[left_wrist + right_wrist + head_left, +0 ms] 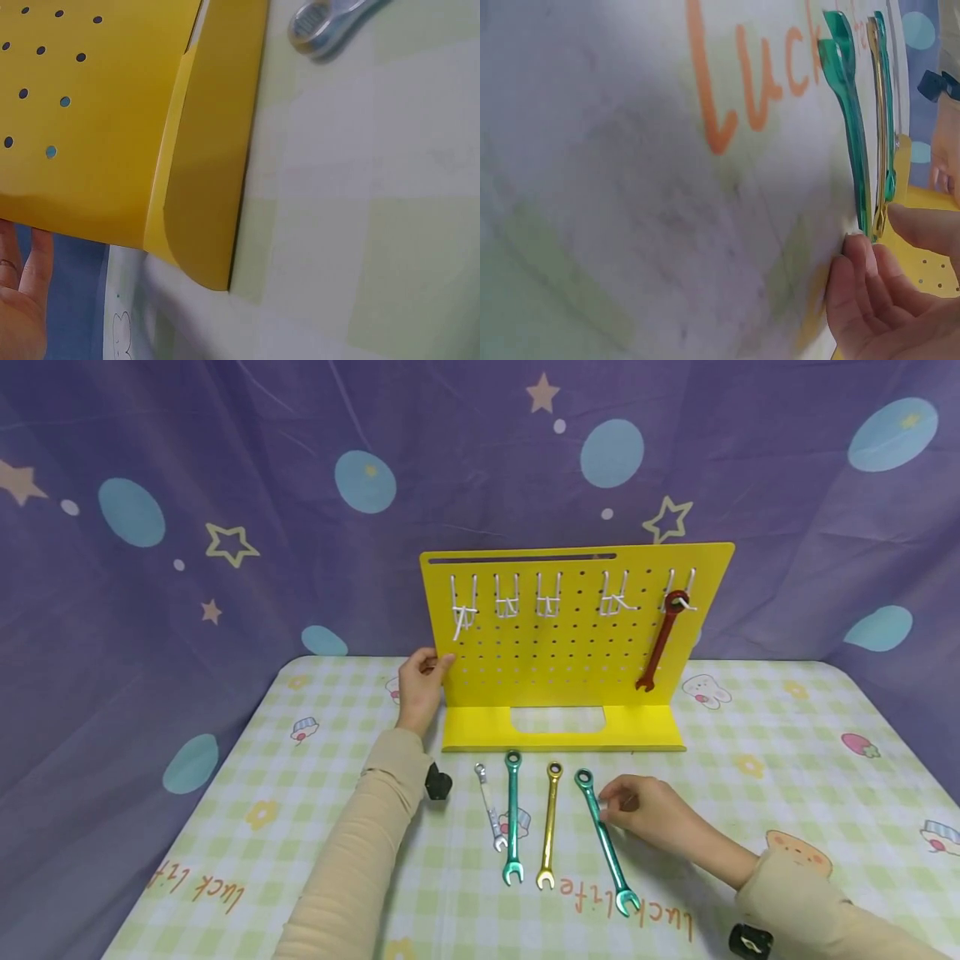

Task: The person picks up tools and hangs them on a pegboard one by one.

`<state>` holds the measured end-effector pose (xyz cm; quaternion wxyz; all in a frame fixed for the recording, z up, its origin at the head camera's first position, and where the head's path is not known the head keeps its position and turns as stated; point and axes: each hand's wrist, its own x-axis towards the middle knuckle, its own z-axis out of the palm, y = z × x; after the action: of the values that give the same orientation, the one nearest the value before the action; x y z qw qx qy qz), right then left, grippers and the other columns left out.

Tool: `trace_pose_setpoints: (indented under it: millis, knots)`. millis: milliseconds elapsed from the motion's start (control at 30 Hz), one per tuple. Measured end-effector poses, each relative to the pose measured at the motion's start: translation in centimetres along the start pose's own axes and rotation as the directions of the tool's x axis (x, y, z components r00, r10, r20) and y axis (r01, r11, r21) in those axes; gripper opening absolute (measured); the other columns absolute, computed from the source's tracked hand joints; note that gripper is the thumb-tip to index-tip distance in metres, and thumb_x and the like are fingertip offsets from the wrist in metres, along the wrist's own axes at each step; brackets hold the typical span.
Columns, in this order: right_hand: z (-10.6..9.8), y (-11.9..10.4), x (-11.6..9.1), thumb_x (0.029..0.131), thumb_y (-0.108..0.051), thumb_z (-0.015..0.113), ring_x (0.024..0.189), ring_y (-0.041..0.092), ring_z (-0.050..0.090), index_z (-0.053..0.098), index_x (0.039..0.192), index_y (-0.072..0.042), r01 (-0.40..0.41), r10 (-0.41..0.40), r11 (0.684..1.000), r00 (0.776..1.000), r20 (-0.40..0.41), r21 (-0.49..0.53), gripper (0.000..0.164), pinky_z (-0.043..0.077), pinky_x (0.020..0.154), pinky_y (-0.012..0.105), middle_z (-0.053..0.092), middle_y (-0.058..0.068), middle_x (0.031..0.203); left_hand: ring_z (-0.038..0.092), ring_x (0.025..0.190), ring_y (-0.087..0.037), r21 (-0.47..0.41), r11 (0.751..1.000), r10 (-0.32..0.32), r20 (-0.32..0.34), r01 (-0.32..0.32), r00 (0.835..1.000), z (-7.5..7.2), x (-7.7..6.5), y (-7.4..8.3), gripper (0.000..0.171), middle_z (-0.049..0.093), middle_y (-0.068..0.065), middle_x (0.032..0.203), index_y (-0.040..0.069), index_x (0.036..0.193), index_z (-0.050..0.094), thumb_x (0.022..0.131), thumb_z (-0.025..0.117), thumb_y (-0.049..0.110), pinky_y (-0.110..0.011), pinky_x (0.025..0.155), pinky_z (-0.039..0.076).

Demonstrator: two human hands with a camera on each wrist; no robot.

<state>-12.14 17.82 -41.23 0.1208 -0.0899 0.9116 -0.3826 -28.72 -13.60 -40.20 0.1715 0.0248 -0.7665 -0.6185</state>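
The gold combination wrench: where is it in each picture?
Head: lower middle; the gold combination wrench lies between two green wrenches.
Left wrist: not in it.
Right wrist: upper right; the gold combination wrench shows between the green ones.
Shared landmark: the yellow pegboard, partly visible in both wrist views.

4 wrenches (pixel 550 827) before the pegboard (pixel 562 693)

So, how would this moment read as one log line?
left hand: holds left edge of pegboard | right hand: at rightmost green wrench, grip unclear | red wrench: hung on pegboard | gold wrench: on tablecloth
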Motion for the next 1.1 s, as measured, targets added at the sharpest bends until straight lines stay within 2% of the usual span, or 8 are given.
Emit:
trace_pose_setpoints:
  millis: [300,533,667,933,1100]
  knots:
    - [0.7,-0.6,0.4,0.081,-0.016,0.082,0.066,0.014,0.050,0.068,0.095,-0.004,-0.014,0.013,0.999,1.000,-0.013,-0.047,0.023,0.043,0.061,0.028,0.056,-0.001,0.072,0.052,0.078,-0.015,0.005,1.000,0.009,-0.014,-0.009,1.000,-0.1,0.0,0.0,0.024,0.060,-0.009,0.088,-0.003,0.101,0.066,0.093,0.070,0.019,-0.020,0.067,0.043]
    - [1.3,-1.1,0.6,0.082,-0.017,0.080,0.067,0.017,0.050,0.065,0.095,-0.003,-0.103,0.103,0.987,0.995,-0.010,-0.126,0.025,0.044,0.061,0.031,0.056,0.002,0.074,0.052,0.079,-0.014,0.000,1.000,0.003,-0.008,-0.003,1.000,0.0,0.1,-0.1,0.024,0.061,-0.009,0.088,-0.003,0.100,0.066,0.093,0.070,0.019,-0.019,0.068,0.044]
    - [1.4,-1.4,0.6,0.083,-0.018,0.078,0.068,0.016,0.051,0.066,0.090,-0.005,-0.108,0.107,0.978,0.994,-0.013,-0.177,0.020,0.046,0.063,0.033,0.058,0.001,0.075,0.052,0.079,-0.014,-0.005,1.000,0.001,-0.009,-0.001,1.000,0.1,0.0,-0.1,0.024,0.061,-0.010,0.089,-0.004,0.100,0.066,0.093,0.070,0.018,-0.019,0.068,0.044]
    - [1.6,-1.9,0.5,0.082,-0.019,0.077,0.062,0.016,0.052,0.065,0.084,-0.006,-0.144,0.147,0.971,0.989,0.000,-0.191,0.017,0.044,0.056,0.030,0.058,0.002,0.074,0.053,0.081,-0.017,0.003,1.000,0.002,-0.006,-0.002,1.000,0.1,0.0,0.0,0.025,0.061,-0.012,0.091,-0.003,0.102,0.066,0.093,0.070,0.020,-0.021,0.069,0.044]
    - [1.6,-1.8,0.5,0.082,-0.018,0.078,0.062,0.016,0.051,0.064,0.082,-0.007,-0.130,0.133,0.972,0.991,0.006,-0.194,0.018,0.044,0.056,0.030,0.057,0.002,0.073,0.052,0.083,-0.019,0.002,1.000,-0.015,0.004,0.015,1.000,0.0,-0.1,0.0,0.026,0.060,-0.011,0.092,-0.002,0.103,0.066,0.094,0.068,0.022,-0.023,0.071,0.045]
